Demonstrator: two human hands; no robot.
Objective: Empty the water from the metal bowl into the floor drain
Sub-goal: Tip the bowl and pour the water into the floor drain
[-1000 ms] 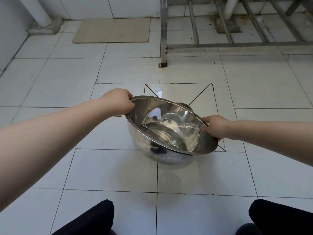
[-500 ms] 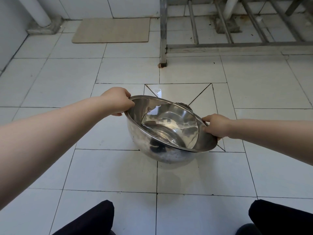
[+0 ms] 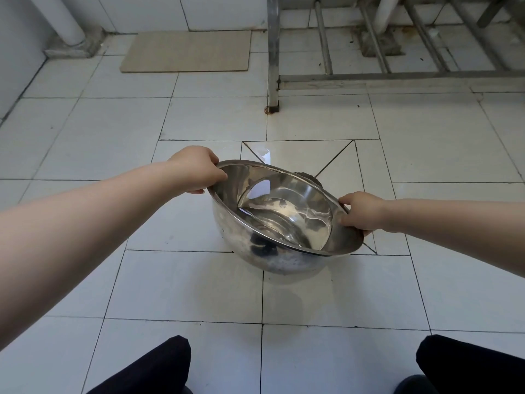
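A shiny metal bowl (image 3: 244, 245) hangs above the white tiled floor, tilted down toward the right. Water (image 3: 287, 214) lies pooled in its lower right half. My left hand (image 3: 196, 170) grips the rim at the upper left. My right hand (image 3: 360, 213) grips the rim at the right. The floor drain (image 3: 311, 177) is a dark patch that peeks out just behind the bowl's far rim, at the centre of the sloped tiles with diagonal cuts; most of it is hidden by the bowl.
A metal rack's leg (image 3: 273, 66) and lower bars (image 3: 397, 78) stand at the back right. A beige mat (image 3: 187, 51) lies at the back by the wall, and a white pipe (image 3: 66, 21) rises at the back left. My dark-trousered knees (image 3: 153, 368) are at the bottom.
The bowl has tipped a little more toward the right and the water has shifted and rippled inside it. Both hands keep their hold on the rim.
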